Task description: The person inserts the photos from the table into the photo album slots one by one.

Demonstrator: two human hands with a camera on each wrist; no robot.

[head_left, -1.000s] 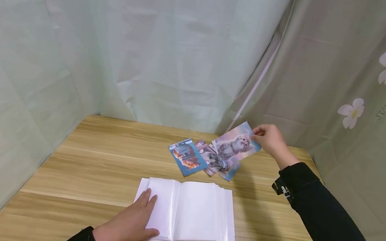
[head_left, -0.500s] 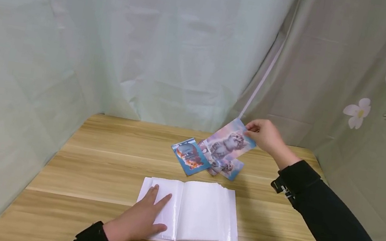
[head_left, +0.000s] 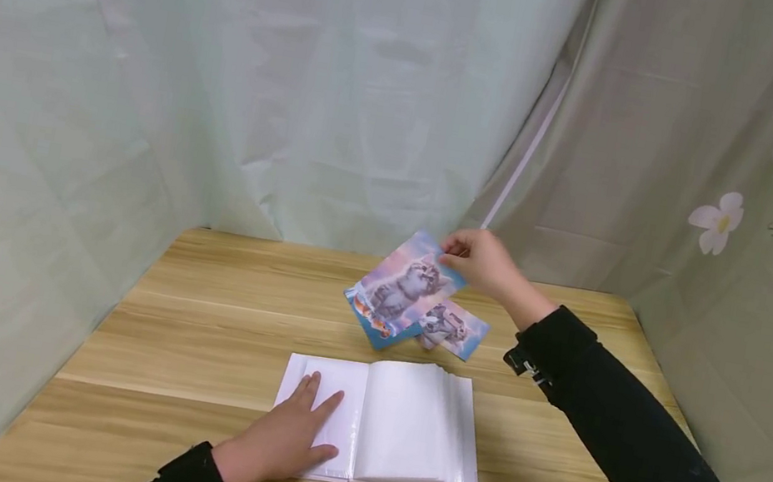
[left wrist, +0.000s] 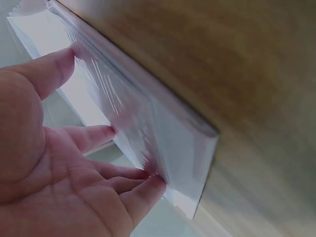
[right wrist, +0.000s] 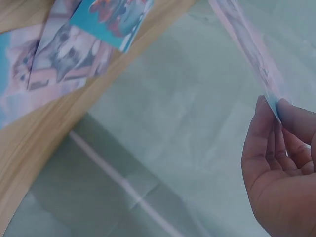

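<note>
A picture card with a grey kitten on pink and blue (head_left: 404, 284) is pinched at its corner between the thumb and fingers of my right hand (head_left: 485, 263), raised over the other cards. Under it, partly covered, lie a blue card with cartoon animals (head_left: 382, 335) and a kitten card (head_left: 456, 330); the right wrist view shows a further grey kitten card (right wrist: 69, 49) between them. My left hand (head_left: 283, 437) rests with spread fingers on the left page of an open white photo album (head_left: 410, 426). In the left wrist view its fingertips press the clear sleeve (left wrist: 106, 94).
The wooden table (head_left: 205, 330) carries the album near its front and the cards behind it. A pale curtain (head_left: 378, 105) hangs at the back and both sides, close to the table's far edge.
My right hand has carried the kitten card leftward, so it now covers much of the blue card. My left hand has spread its fingers and shifted slightly on the left page.
</note>
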